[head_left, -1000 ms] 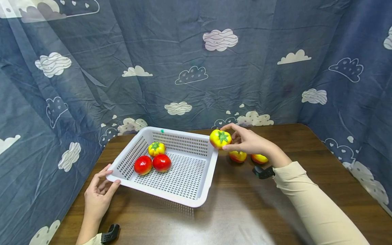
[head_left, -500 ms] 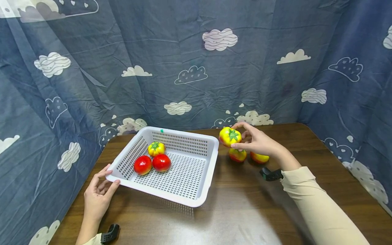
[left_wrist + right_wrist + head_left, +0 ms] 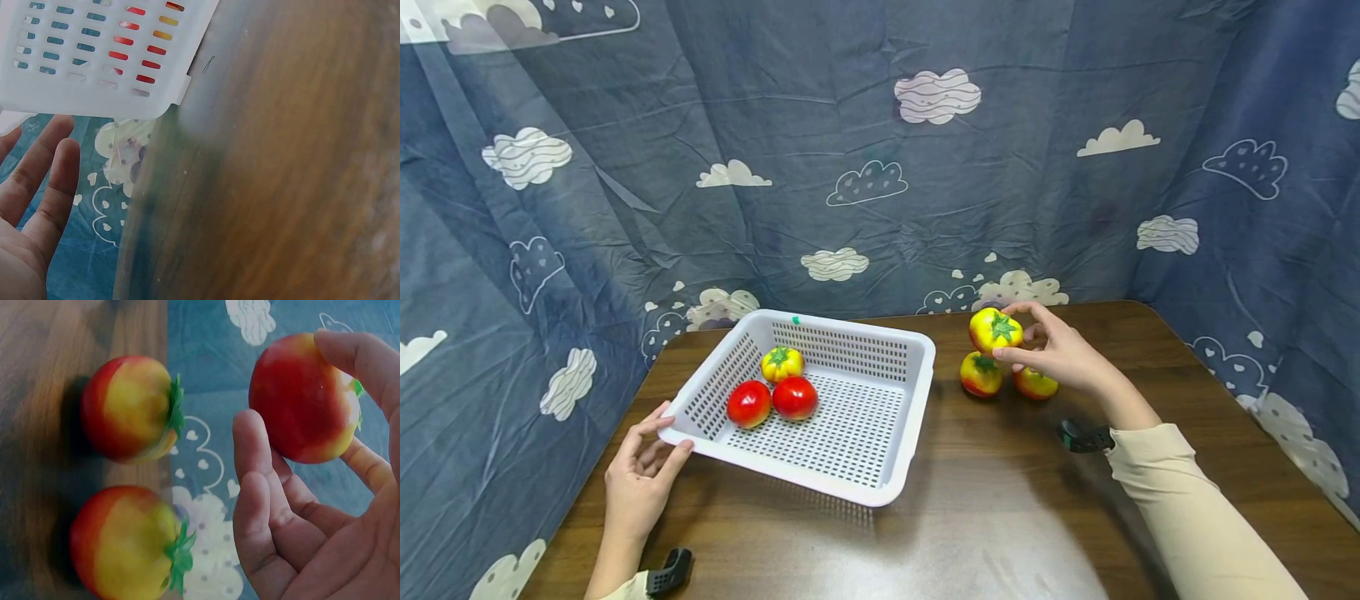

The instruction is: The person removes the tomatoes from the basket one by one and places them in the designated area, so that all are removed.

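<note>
In the head view, my right hand [image 3: 1063,352] pinches a red-and-yellow toy tomato [image 3: 996,330] with a green star-shaped top. The right wrist view shows this held tomato [image 3: 303,403] between thumb and fingers, off the table. Two similar tomatoes, one on the left [image 3: 981,374] and one on the right [image 3: 1035,382], sit on the table just below it; the hand partly covers the right one. My left hand [image 3: 638,479] holds the near left corner of a white perforated plastic basket [image 3: 902,450]. Inside lie two red-side-up tomatoes [image 3: 749,405] and one yellow-side-up tomato [image 3: 782,364].
Everything stands on a brown wooden table [image 3: 1000,508]. A blue cloth curtain [image 3: 820,108] printed with clouds hangs behind and at both sides. Black straps [image 3: 672,571] are worn at both wrists.
My right hand has moved right with the tomato, from beside the basket's right rim to above the two table tomatoes. The left hand and basket have stayed in place.
</note>
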A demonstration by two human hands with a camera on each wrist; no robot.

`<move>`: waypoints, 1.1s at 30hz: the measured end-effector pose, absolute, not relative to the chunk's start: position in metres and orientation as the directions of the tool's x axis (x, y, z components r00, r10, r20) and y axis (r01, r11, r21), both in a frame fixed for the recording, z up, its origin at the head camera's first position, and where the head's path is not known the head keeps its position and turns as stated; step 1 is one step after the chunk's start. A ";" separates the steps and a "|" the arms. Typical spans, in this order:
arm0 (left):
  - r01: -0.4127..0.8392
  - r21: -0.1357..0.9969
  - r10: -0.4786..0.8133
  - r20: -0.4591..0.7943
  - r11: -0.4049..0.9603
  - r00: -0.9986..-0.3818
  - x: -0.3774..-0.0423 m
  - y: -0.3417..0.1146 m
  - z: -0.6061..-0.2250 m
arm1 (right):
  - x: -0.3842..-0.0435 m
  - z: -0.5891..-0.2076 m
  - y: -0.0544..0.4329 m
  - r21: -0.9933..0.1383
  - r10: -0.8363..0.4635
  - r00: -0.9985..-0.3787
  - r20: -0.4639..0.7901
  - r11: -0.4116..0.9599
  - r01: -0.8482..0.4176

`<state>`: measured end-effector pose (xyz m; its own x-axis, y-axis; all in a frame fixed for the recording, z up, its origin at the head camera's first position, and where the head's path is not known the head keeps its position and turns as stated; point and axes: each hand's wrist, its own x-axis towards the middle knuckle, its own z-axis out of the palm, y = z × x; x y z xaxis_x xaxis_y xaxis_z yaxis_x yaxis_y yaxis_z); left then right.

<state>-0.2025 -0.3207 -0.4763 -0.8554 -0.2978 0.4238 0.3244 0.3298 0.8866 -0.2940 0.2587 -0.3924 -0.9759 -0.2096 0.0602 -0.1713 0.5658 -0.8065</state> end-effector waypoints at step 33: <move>0.311 0.887 -0.298 0.416 0.341 -0.859 -0.203 -0.322 -0.478 | -0.283 -0.437 0.329 -0.803 0.063 -0.998 -0.005 0.594 0.042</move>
<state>-0.2032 -0.3220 -0.4777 -0.8592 -0.2985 0.4156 0.3108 0.3410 0.8872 -0.2826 0.3292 -0.4369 -0.9980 0.0634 -0.0051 0.0419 0.5943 -0.8032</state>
